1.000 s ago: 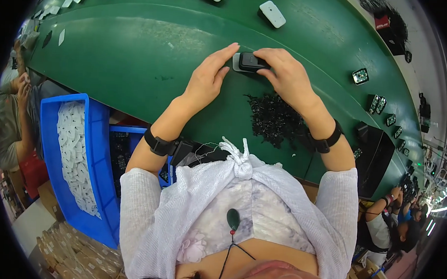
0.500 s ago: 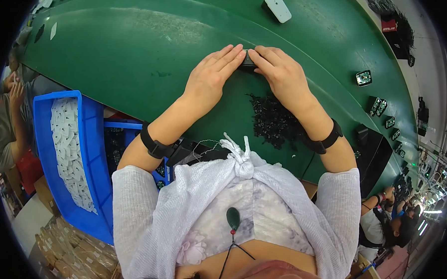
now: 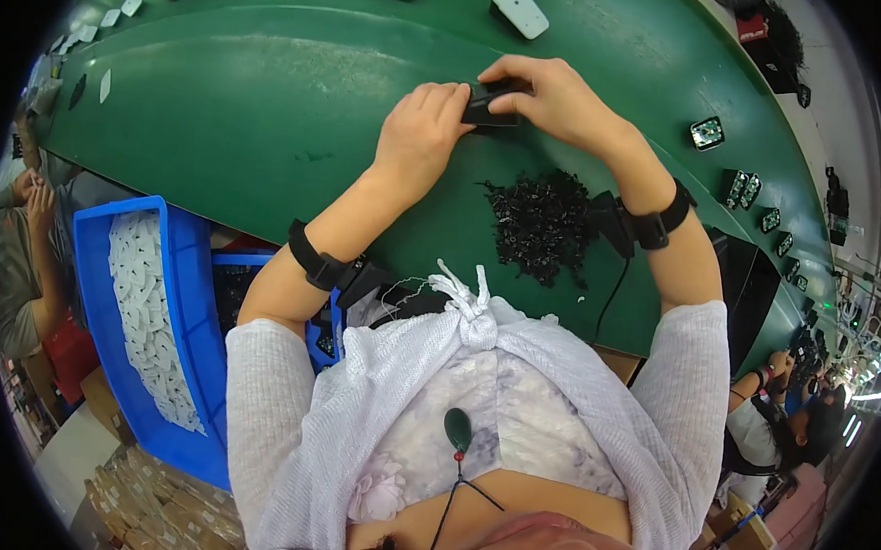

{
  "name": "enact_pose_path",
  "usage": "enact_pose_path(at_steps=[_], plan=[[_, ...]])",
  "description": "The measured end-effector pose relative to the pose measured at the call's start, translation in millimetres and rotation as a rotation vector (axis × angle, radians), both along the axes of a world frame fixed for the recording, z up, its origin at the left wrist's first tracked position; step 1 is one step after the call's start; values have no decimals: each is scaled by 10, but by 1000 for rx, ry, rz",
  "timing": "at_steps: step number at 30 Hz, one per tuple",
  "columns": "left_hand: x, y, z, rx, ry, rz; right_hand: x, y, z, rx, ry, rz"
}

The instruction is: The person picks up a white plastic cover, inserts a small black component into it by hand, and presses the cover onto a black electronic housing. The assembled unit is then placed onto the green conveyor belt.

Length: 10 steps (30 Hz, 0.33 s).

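A small black box-shaped casing (image 3: 491, 112) is between my hands above the green work surface (image 3: 271, 100). My left hand (image 3: 415, 131) grips its left end, fingers closed along the side. From the right, my right hand (image 3: 558, 101) curls its thumb and fingers around the other end. The casing's far side is partly hidden by my fingers. Nearer to me than the casing, a loose pile of tiny black parts (image 3: 541, 228) lies on the surface, just left of the black device strapped to my right forearm.
At my left stands a blue bin (image 3: 185, 308) of flat white pieces (image 3: 149, 316). A white-topped box (image 3: 520, 11) sits at the far side. Casings with exposed circuit boards (image 3: 707, 133) line the right. Co-workers sit at both sides. Brown-wrapped packs (image 3: 155, 503) lie lower left.
My hands have gone from lying flat over the casing to gripping its ends, and the casing appears tilted. My right elbow has swung outward, uncovering more of the black pile.
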<state>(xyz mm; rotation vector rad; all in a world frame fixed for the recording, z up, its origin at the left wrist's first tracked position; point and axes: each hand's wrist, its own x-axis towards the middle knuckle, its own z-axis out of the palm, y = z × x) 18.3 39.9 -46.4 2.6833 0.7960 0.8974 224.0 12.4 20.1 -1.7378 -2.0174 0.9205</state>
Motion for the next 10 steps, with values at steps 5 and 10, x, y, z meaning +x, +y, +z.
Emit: enact_pose_path(at_steps=[5, 10], plan=[[-26, -11, 160, -1178, -493, 11, -8, -197, 23, -63, 634, -170], [17, -198, 223, -1442, -546, -24, -58, -354, -32, -54, 768, -271]])
